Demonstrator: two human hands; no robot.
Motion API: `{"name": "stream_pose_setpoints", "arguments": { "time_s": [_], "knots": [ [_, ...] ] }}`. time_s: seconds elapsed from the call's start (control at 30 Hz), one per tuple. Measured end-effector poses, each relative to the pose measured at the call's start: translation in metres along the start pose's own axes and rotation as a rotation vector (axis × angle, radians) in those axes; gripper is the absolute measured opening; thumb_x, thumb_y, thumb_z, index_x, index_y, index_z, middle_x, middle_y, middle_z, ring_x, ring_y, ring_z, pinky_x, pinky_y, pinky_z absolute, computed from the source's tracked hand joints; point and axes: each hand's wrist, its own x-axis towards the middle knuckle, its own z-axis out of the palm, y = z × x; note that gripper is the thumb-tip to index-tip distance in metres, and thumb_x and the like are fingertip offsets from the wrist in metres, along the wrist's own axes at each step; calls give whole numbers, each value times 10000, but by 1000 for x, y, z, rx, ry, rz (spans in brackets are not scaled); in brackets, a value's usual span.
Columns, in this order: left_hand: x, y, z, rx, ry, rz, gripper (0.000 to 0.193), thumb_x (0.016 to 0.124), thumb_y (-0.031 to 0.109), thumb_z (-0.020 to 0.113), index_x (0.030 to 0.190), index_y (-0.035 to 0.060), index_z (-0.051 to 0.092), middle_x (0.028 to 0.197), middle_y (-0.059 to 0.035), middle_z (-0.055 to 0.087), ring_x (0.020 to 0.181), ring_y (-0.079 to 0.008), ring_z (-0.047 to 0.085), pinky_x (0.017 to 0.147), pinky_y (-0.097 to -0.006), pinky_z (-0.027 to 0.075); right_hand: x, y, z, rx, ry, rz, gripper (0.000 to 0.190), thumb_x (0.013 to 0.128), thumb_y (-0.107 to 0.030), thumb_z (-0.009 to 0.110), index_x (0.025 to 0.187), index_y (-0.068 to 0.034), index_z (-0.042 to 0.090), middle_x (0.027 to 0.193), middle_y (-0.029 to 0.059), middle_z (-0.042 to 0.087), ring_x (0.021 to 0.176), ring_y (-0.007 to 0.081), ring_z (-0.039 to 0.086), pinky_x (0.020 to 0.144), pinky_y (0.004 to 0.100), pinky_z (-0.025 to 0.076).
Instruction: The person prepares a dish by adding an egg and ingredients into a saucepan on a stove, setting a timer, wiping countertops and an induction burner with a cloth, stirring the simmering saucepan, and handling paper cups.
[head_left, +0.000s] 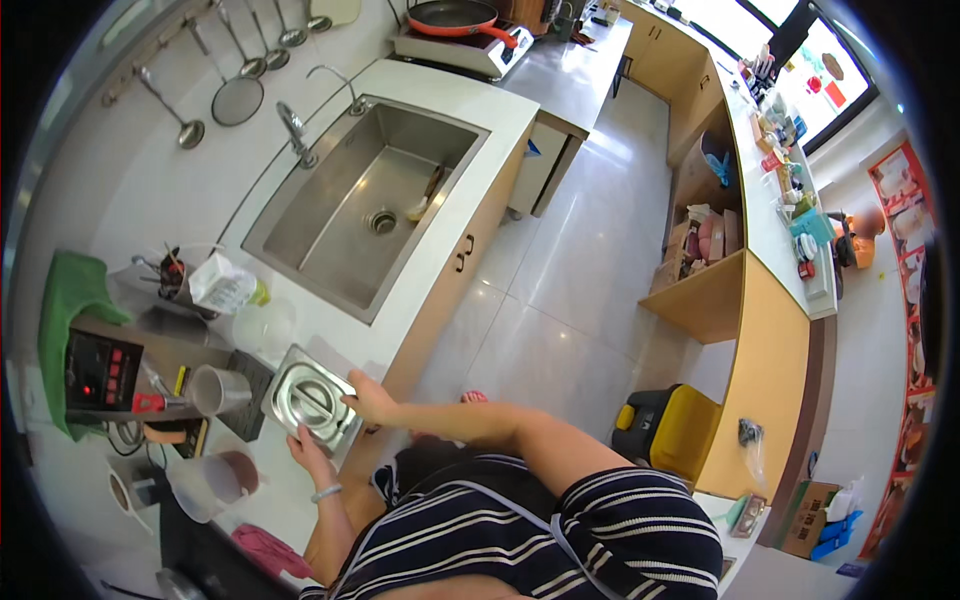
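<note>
A rectangular stainless steel food pan with a lid (306, 403) is at the counter's front edge, tilted in the view. Its lid has a round recess crossed by a bar handle. My left hand (309, 454), below a bracelet on the wrist, grips the pan's near edge. At the right edge, my right hand (369, 399) holds it with the thumb on top. Whether the pan's underside touches the counter is hidden. Just beyond it is a translucent round container (264, 324). A black slotted block (253, 394) and a white cup (220, 390) stand to its left.
Right of the pan, a steel sink (300, 279) is set into the white counter, with a brush-like tool (429, 195) inside. A sealing machine (103, 371), plastic measuring jug (202, 487) and pink cloth (266, 550) are at left. A yellow-lidded bin (682, 427) stands behind me.
</note>
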Motion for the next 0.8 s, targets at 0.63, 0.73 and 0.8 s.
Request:
{"name": "stream_pose_setpoints", "arguments": {
  "time_s": [0.63, 0.73, 0.8],
  "knots": [
    [-161, 72, 450, -157, -1052, -364, 318, 864, 18, 551, 1176, -31, 513, 1091, -113, 608, 945, -179, 601, 843, -301, 478, -123, 106, -427, 552, 645, 252, 474, 818, -228, 669, 1209, -41, 478, 1086, 85, 544, 948, 174, 535, 799, 313, 461],
    [-209, 65, 555, -134, -1135, -417, 309, 868, 45, 558, 1167, -22, 520, 1052, -94, 616, 923, -159, 601, 803, -284, 492, -146, 118, -531, 898, 567, 367, 597, 816, -247, 668, 1319, -77, 394, 1141, 80, 541, 1010, 201, 542, 760, 383, 512],
    [-237, 65, 619, -90, -1235, -433, 282, 867, 83, 575, 1129, -14, 537, 1003, -75, 620, 894, -144, 602, 773, -274, 500, -158, 130, -604, 918, 519, 375, 641, 817, -251, 668, 1355, -92, 358, 1181, 93, 525, 1016, 208, 552, 757, 389, 524]
  ]
}}
